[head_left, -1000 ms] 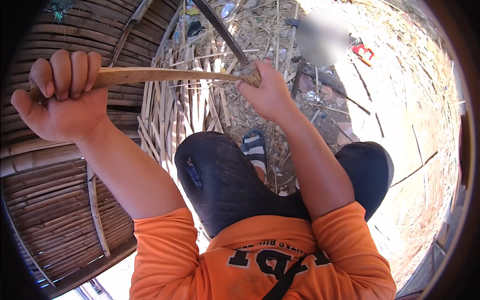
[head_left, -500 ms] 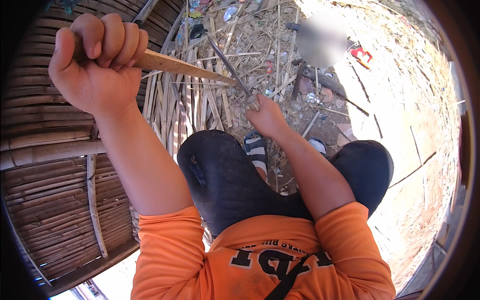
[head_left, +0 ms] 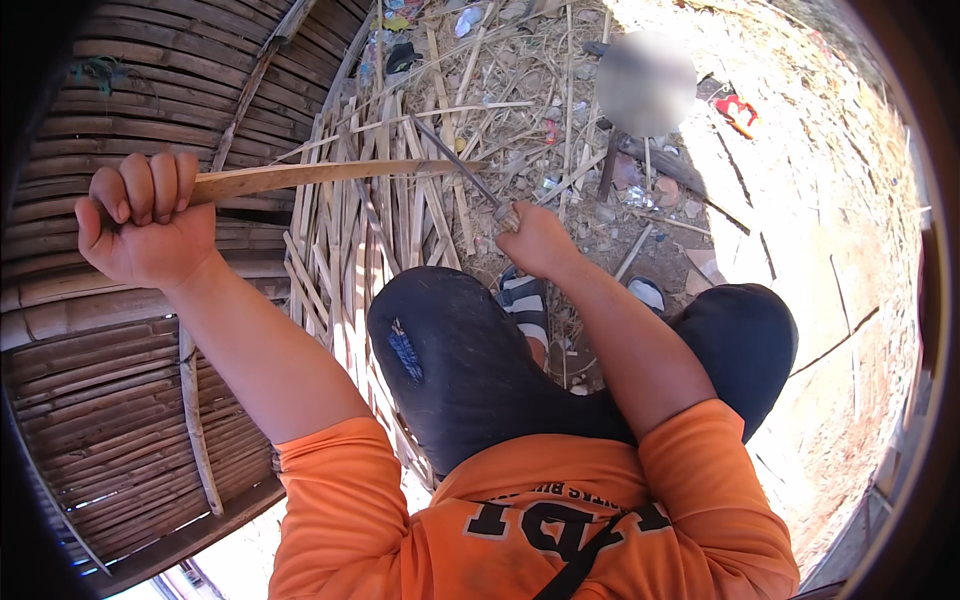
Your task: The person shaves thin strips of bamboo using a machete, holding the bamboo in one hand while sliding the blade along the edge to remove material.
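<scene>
Left hand (head_left: 145, 225), at nine o'clock, fingers (head_left: 150, 190) curled tight round the butt of a long bamboo strip (head_left: 320, 176); the strip runs out level toward two o'clock, tapering to a thin tip near the middle of the view. Right hand (head_left: 535, 240), just above centre, fist closed on the handle of a knife (head_left: 462, 165); the dark narrow blade angles up toward eleven o'clock and crosses the strip close to its tip, seemingly touching it, though the exact contact is hard to make out. Below the hands, bent knees in dark trousers (head_left: 450, 360), a striped sandal (head_left: 525, 305) between them, orange sleeves at six o'clock. Under the strip, a pile of split bamboo slats (head_left: 350, 260) fans from centre toward twelve o'clock. Woven bamboo wall (head_left: 90, 380) fills the nine o'clock side; dry litter and scraps on sunlit ground (head_left: 800, 200) toward two o'clock. Judgement: shaving goes best with the strip held steady and level, blade kept shallow along the grain, stroke directed away from the knees and the holding hand, pressure light near the thin end so it does not snap.
</scene>
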